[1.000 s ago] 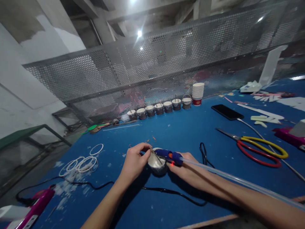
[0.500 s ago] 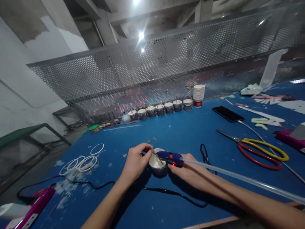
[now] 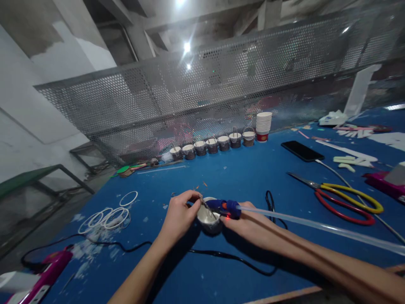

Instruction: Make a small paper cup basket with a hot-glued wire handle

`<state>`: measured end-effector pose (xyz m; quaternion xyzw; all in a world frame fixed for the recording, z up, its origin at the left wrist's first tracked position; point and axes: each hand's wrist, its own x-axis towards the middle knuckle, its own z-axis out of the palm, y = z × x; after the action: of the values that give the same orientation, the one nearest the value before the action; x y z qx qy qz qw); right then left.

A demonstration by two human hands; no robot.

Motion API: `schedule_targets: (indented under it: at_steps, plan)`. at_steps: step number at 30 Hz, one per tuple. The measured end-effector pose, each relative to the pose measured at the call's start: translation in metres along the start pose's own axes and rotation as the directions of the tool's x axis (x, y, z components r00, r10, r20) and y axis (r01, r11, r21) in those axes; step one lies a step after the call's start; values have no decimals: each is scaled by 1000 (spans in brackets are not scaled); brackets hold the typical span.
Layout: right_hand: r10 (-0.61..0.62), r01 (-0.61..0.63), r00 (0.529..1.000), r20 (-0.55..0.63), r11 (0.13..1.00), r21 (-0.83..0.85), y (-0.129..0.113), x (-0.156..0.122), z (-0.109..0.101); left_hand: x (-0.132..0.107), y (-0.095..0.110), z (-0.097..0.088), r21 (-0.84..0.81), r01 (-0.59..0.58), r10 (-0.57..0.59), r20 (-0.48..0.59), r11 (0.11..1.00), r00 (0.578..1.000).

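A small cup (image 3: pixel 211 226), dark outside and white inside, stands on the blue table between my hands. My left hand (image 3: pixel 184 210) is at its left rim, thumb and fingers pinched on a thin, dark, twig-like strip (image 3: pixel 207 206) that slants down into the cup. My right hand (image 3: pixel 245 223) is wrapped round a blue glue gun (image 3: pixel 232 209) with a red light showing. Its nozzle end reaches over the cup, close to the strip. From its back a long clear glue stick (image 3: pixel 303 226) runs off to the right.
Several similar cups (image 3: pixel 211 145) line the mesh panel (image 3: pixel 158 93), beside stacked paper cups (image 3: pixel 263 126). Scissors (image 3: pixel 341 198) and a phone (image 3: pixel 303 151) lie at right. White rings (image 3: pixel 107 216), a black cable (image 3: pixel 221 254) and a pink power strip (image 3: pixel 52 270) are nearer left.
The glue gun and my right hand have shifted very slightly left, and the glue stick's tail has swung a little upward. My left hand and the cup hold almost the same place.
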<state>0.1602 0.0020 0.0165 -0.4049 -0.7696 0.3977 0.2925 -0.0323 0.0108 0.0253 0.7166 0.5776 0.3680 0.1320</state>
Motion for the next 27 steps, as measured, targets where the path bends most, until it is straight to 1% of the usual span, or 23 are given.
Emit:
schedule_targets:
  at_steps: [4,6,16,19,24,27]
  plan:
    - [7,-5,999,-41,999,41,3,-3,4,0,-1,1,-22,4,-4,1,1000,1000]
    - [4,-2,999,-43,999,50,5,-4,5,1,0,1,-14,5,-5,0,1000,1000]
    - [22,-20,997,-70,999,26,4,-3,0,0,-1,0,-6,2,-1,16,1000,1000]
    - [25,-25,998,-61,1000,3,3,-2,-1,0,-3,0,-2,-10,10,19,1000,1000]
    - [89,-90,995,-36,996,-27,2,-2,-1,0,-7,1,-1,-23,23,21,1000,999]
    - [94,-96,995,-41,995,-30,0,-3,-2,1,-7,0,-1,-33,33,35,999,999]
